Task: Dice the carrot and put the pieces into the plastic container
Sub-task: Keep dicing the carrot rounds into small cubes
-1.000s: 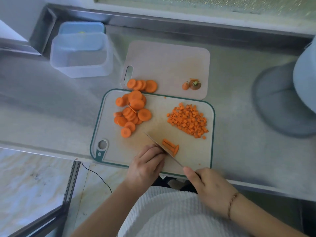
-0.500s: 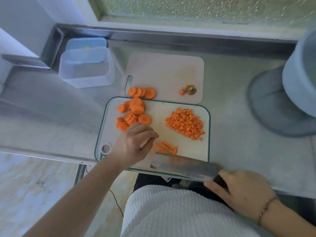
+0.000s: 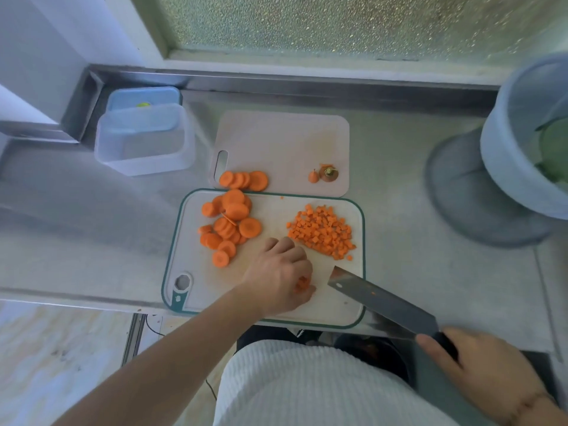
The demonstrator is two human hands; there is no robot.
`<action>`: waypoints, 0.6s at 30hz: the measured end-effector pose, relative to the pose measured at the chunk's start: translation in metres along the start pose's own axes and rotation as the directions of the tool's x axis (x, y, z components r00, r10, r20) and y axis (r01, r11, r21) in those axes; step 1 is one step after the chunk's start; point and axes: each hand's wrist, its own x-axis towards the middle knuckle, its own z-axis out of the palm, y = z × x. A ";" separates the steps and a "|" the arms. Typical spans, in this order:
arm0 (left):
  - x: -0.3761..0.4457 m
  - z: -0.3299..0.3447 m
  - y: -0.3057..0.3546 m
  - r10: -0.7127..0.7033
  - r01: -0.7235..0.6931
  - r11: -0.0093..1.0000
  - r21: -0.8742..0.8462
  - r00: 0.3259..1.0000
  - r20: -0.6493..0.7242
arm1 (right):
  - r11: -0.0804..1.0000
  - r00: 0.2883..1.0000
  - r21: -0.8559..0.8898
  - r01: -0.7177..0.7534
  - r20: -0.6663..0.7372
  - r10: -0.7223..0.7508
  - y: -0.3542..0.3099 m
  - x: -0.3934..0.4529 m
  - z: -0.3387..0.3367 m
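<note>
A green-rimmed cutting board (image 3: 344, 315) carries a cluster of carrot rounds (image 3: 229, 226) at its left and a heap of diced carrot (image 3: 322, 233) at its right. My left hand (image 3: 278, 278) rests curled over a few carrot sticks (image 3: 302, 284) near the board's front, and they show orange under my fingers. My right hand (image 3: 488, 376) grips the handle of a cleaver (image 3: 381, 302), whose blade hangs over the board's front right corner, apart from the carrot. The clear plastic container (image 3: 143, 142) stands at the back left.
A second pale board (image 3: 282, 142) lies behind, holding more carrot rounds (image 3: 244, 180) and the carrot ends (image 3: 325, 174). A blue lid (image 3: 141, 98) sits behind the container. A large grey bowl with greens (image 3: 519, 155) stands at the right. The counter's front edge runs just below the board.
My left hand came off the carrot rounds and moved right onto the carrot sticks. The cleaver swung away to the right and its blade now points up-left.
</note>
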 end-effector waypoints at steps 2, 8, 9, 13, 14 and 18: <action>0.001 0.005 0.001 -0.016 0.015 0.999 -0.040 1.000 -0.021 | 1.000 1.000 -0.003 0.003 -0.019 -0.003 -0.002 0.003 0.003; 0.003 0.007 -0.001 0.020 -0.021 0.999 -0.040 0.999 -0.031 | 1.000 1.000 0.003 -0.022 -0.001 0.022 -0.007 0.010 0.006; 0.004 0.007 -0.002 0.006 -0.007 0.999 -0.052 1.000 -0.021 | 1.000 1.000 -0.002 -0.025 0.001 0.025 -0.008 0.010 0.004; 0.007 0.005 -0.002 -0.168 0.162 0.950 -0.265 0.986 -0.002 | 1.000 1.000 0.019 -0.018 -0.009 0.018 -0.010 0.010 -0.001; 0.009 0.002 -0.002 -0.242 0.225 0.900 -0.374 0.970 0.001 | 0.999 1.000 0.029 -0.014 -0.010 0.014 -0.011 0.010 -0.002; 0.012 -0.009 -0.013 -0.362 0.312 0.793 -0.522 0.932 0.007 | 0.999 1.000 0.036 -0.008 -0.008 0.008 -0.012 0.010 -0.005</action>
